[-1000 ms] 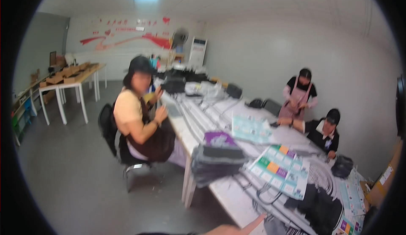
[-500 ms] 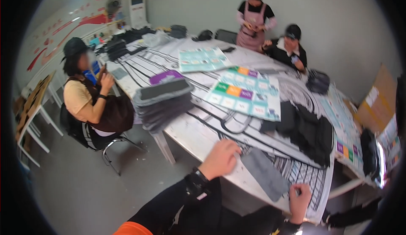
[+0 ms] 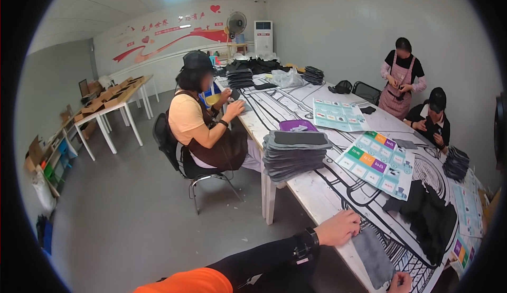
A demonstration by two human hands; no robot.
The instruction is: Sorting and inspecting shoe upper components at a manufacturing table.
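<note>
On the table's near edge lies a flat grey cloth piece, long and narrow. My left hand is at its far end, fingers curled together with the tips at the cloth's edge. At the near end my right hand pinches the corner, partly cut off by the lower edge of the picture. Beyond my hands, to the right, a heap of black cloth lies loose. A tall stack of grey cloth pieces stands on the table's left edge, ahead of my left hand.
The long white table has black line drawings. Printed coloured sheets lie across it, and a purple tray sits behind the stack. A seated person works at the left side; two others are at the far right.
My view has swung left and up, so everything sits further right and more floor shows. Both hands remain at the two ends of the grey cloth piece.
</note>
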